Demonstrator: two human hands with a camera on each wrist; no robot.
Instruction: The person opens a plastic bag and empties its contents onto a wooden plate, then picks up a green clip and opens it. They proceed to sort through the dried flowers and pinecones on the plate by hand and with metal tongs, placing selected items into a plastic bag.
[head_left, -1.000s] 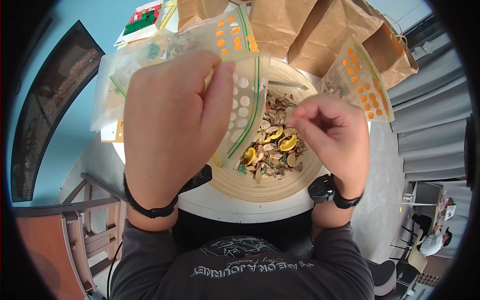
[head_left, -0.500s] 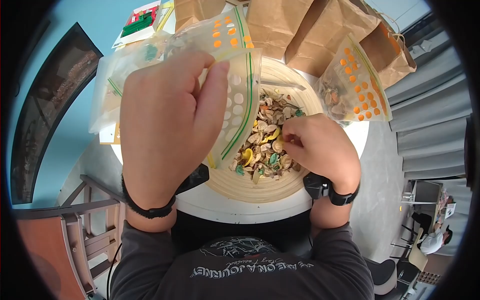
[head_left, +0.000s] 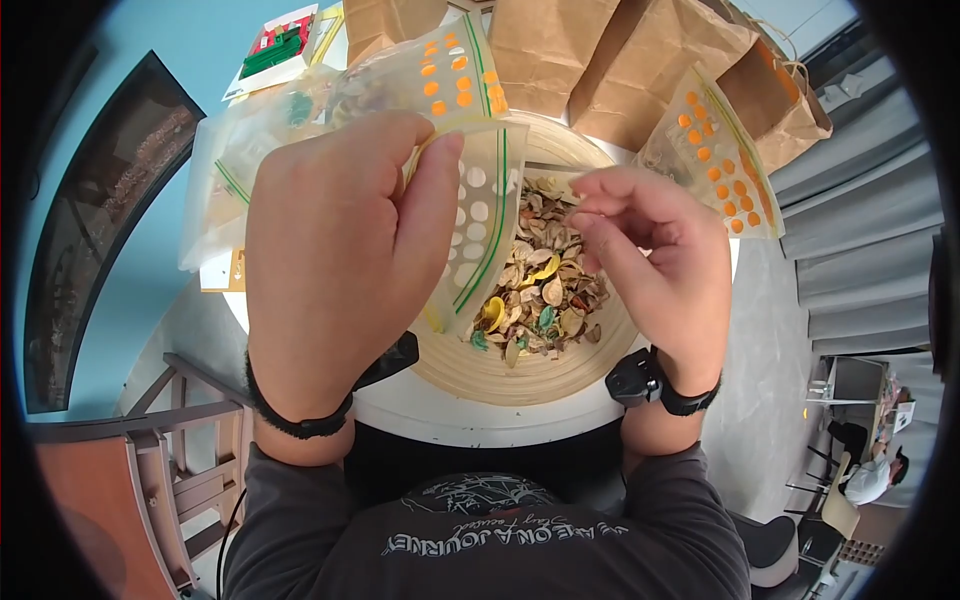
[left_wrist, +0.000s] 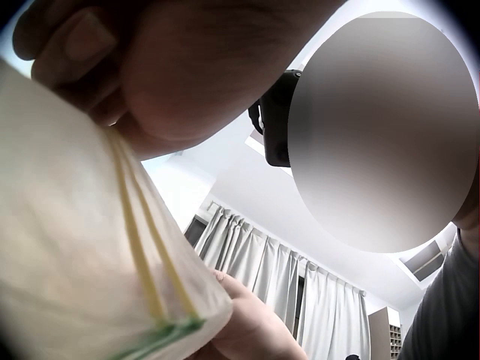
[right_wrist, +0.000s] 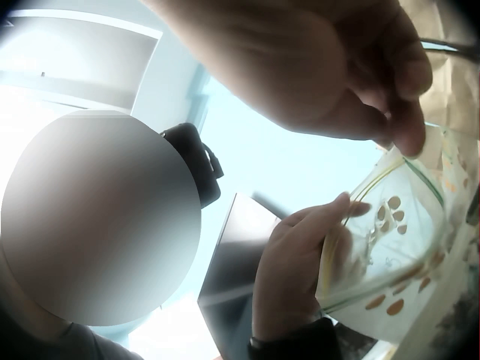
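Bent fingers and thumb of my left hand (head_left: 345, 250) grip the top edge of a clear zip bag (head_left: 478, 220) with white dots and a green seal. The bag hangs over the left part of a round wooden bowl (head_left: 500, 390). Dried petals and leaves (head_left: 545, 280), brown, yellow and green, lie in the bowl. Above its right side, my right hand (head_left: 665, 265) has thumb and forefinger close together, with what looks like a small pale piece pinched at their tips. In the right wrist view, the right fingertips (right_wrist: 409, 135) are beside the bag's mouth (right_wrist: 382, 169).
Orange-dotted zip bags stand behind my left hand (head_left: 455, 75) and right of the bowl (head_left: 720, 165). Brown paper bags (head_left: 650, 70) line the back. A white box with red and green things (head_left: 280, 50) is at the back left. A long thin object crosses the bowl's far side.
My right hand went down to the petals and has risen back above the bowl, turned so its thumb side shows. The left hand keeps its hold on the bag, with slight shifts.
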